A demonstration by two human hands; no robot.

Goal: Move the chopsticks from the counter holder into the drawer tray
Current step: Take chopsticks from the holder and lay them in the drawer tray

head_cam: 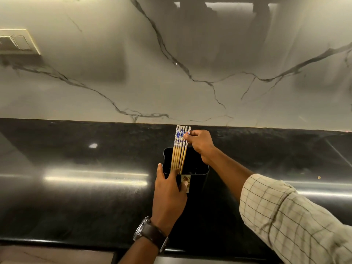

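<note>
The chopsticks (180, 147) stand nearly upright in the black holder (200, 175) on the tabletop (76, 197), patterned ends up, tips hidden inside. The right hand (200, 143) pinches their tops. The left hand (168, 195) clasps the holder's front wall. The drawer is out of view.

— Where am I working?
— A home kitchen, from what I see: polished black counter (80, 197), veined marble wall (171, 63), and a holder (198, 180) of chopsticks (179, 155).
</note>
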